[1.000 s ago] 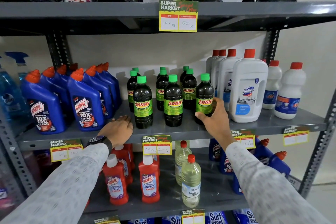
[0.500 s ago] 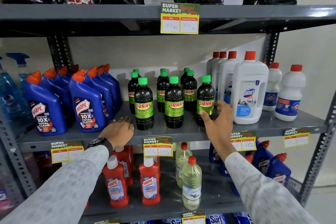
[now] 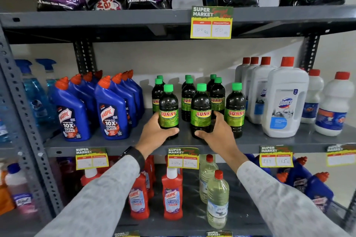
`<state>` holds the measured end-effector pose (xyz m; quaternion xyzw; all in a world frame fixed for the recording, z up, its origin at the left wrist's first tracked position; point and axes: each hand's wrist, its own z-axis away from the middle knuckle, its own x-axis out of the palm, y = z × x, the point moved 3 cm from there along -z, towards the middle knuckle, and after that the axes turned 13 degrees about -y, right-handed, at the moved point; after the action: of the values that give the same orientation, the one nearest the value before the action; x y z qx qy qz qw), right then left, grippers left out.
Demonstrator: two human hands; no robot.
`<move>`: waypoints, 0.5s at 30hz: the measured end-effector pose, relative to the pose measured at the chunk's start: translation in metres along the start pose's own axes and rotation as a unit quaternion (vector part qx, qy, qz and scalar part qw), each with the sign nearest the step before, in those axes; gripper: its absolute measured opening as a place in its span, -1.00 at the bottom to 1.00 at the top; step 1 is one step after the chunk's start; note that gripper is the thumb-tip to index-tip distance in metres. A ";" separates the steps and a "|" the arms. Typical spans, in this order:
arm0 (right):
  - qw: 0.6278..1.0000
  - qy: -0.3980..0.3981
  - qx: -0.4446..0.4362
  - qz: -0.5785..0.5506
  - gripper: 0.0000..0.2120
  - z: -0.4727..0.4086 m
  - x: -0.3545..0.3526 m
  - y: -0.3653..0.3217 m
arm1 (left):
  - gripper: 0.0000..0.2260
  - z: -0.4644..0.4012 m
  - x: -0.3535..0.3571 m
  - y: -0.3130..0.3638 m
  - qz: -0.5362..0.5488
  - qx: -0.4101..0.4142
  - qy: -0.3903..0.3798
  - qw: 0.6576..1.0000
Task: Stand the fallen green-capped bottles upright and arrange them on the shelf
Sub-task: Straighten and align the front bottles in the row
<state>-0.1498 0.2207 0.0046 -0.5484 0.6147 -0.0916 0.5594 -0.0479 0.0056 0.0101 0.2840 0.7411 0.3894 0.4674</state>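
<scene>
Head view: all green-capped bottles (image 3: 217, 100) stand upright mid-shelf (image 3: 269, 141). Left hand (image 3: 155, 135) is wrapped round the base of the front-left bottle (image 3: 168, 111); right hand (image 3: 216, 134) clasps the front-centre bottle (image 3: 201, 110) low. Full, rigid, smooth plastic, likely weighty and slippery; grip at the labelled waist.

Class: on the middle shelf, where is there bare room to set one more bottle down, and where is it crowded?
Bare shelf shows along the front edge before the Domex jug, and between the Harpic bottles and the left hand. The Sunny bottles stand crowded.
</scene>
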 end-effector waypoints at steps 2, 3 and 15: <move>1.000 -0.011 0.009 -0.012 -0.15 -0.006 0.001 0.002 | -0.51 -0.003 -0.002 0.000 0.012 0.005 0.006 1.000; 1.000 -0.013 0.012 -0.019 -0.20 -0.008 0.001 0.002 | -0.50 -0.003 -0.003 -0.001 0.016 0.005 0.002 1.000; 0.999 -0.032 -0.001 -0.029 -0.25 -0.014 0.014 -0.003 | -0.31 0.004 -0.025 -0.018 0.017 0.006 0.024 1.000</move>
<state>-0.1558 0.2019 0.0033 -0.5693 0.5804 -0.0896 0.5753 -0.0350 -0.0218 0.0056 0.2897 0.7494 0.4000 0.4410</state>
